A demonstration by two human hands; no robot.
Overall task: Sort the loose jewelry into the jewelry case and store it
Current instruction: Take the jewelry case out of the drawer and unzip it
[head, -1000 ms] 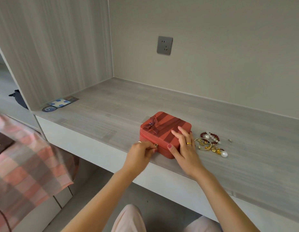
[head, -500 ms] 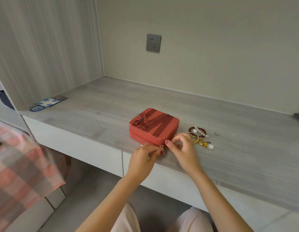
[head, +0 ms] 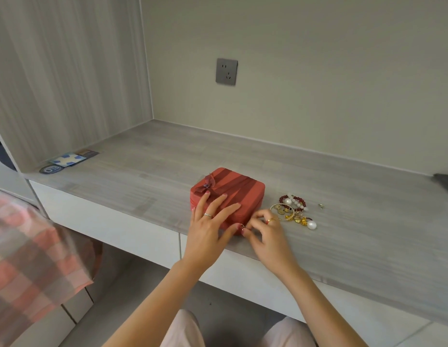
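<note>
Head view: one red case (head: 228,196) near front edge of table (head: 343,221), lid down, zip seemingly not yet run open. Left hand (head: 210,221) flat on lid, fingers straight, pressing it steady. Right hand (head: 264,230) at near right corner, fingertips pinching small gold zip pull (head: 242,225). Just right of case, one loose heap of jewelry (head: 294,212): one red bead bracelet, one twisted gold bangle, at least two pearls, several gold charms, too tangled for sure count; one small stud (head: 321,206) lying apart. Probably light, stiff-sided case, prone to sliding, so best pinned from above. Jewelry small, snag-prone, pearls likely to roll; best lifted piece by piece in fingertips
</note>
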